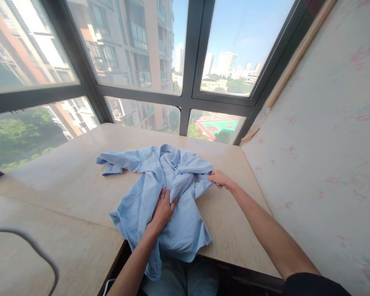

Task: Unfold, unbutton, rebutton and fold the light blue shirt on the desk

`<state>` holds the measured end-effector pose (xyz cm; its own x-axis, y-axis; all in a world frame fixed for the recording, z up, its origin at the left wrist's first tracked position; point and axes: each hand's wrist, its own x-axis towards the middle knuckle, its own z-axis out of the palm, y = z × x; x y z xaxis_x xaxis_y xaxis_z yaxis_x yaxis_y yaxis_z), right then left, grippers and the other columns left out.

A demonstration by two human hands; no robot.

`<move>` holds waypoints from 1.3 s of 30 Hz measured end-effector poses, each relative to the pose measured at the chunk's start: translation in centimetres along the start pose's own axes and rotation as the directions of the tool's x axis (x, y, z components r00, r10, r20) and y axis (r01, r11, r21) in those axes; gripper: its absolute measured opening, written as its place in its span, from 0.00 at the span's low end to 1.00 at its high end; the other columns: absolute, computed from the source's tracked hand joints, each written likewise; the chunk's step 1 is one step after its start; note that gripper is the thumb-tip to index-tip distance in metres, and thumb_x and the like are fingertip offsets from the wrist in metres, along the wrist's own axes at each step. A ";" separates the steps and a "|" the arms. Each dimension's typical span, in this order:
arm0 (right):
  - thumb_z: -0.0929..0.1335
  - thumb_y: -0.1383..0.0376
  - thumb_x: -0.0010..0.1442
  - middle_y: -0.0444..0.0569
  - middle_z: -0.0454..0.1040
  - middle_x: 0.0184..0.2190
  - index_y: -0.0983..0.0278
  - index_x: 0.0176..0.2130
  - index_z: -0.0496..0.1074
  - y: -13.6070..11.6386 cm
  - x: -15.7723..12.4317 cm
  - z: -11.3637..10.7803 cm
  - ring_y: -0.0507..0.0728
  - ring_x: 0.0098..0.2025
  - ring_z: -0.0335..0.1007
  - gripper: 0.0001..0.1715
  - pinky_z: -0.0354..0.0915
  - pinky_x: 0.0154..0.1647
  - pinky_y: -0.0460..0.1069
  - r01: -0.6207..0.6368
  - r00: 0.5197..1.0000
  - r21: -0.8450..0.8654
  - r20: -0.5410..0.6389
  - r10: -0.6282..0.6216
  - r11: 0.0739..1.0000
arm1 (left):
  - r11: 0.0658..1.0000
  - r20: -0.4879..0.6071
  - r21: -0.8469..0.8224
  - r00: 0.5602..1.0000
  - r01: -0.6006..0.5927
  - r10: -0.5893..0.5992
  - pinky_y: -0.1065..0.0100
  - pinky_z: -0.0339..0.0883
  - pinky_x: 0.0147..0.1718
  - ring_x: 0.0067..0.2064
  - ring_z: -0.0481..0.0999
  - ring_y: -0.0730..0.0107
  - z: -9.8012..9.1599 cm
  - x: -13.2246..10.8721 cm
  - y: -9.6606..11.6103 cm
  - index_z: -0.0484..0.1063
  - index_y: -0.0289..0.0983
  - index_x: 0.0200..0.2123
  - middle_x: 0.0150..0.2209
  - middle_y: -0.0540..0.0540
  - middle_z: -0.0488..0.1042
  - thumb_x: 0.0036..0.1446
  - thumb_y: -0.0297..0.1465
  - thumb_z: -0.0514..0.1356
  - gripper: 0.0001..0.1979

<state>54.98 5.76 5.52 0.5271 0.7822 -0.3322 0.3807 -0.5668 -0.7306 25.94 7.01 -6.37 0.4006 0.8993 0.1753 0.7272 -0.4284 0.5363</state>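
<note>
A silvery ring (162,196), dark sleeve (315,284) and greyish trousers (179,278) are worn.

Shirt (181,220) was thin woven cloth, matt, creased all over. Bench (80,189) top looked like wood, smooth, slight sheen. Window frame (193,61) read as dark metal, smooth, low gloss; panes (234,45) were glass, hazy on the left. Right wall had matt wallpaper (327,144), wood-look trim (300,55) at its far edge. Near-left cable (33,245) looked plastic, smooth. Near-right sleeve (314,284) was matt cloth.
</note>
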 end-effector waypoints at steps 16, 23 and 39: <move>0.70 0.68 0.51 0.57 0.74 0.52 0.65 0.51 0.74 -0.4 1.6 -7.1 0.64 0.52 0.70 0.25 0.63 0.55 0.56 0.575 0.804 -0.508 0.209 -0.556 0.641 | 0.994 0.193 -0.078 0.979 0.083 -0.067 0.56 0.61 0.60 0.63 0.66 0.51 -4.1 0.1 2.6 0.69 0.33 0.56 0.58 0.35 0.71 0.59 0.39 0.58 0.24; 0.74 0.69 0.44 0.53 0.78 0.41 0.64 0.35 0.74 2.5 -0.7 4.0 0.60 0.42 0.72 0.14 0.66 0.49 0.53 0.534 0.814 -0.076 0.316 -0.488 0.842 | 0.982 -0.072 -0.169 0.992 0.087 -0.100 0.61 0.66 0.55 0.56 0.73 0.57 -11.1 2.3 2.0 0.68 0.34 0.57 0.54 0.38 0.74 0.62 0.41 0.52 0.25; 0.64 0.69 0.61 0.42 0.68 0.22 0.64 0.29 0.63 0.7 -1.2 5.7 0.45 0.19 0.61 0.08 0.59 0.18 0.40 -0.169 0.942 0.520 0.335 -0.018 0.837 | 0.805 0.169 0.368 0.818 0.465 -0.550 0.61 0.67 0.38 0.46 0.77 0.51 -13.4 0.9 -5.4 0.73 0.38 0.39 0.43 0.37 0.78 0.60 0.33 0.52 0.12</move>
<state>50.29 5.88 2.02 0.2350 0.8337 -0.4997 -0.1656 -0.4722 -0.8658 14.91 11.33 2.00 0.0225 0.9564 -0.2913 0.9770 0.0408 0.2095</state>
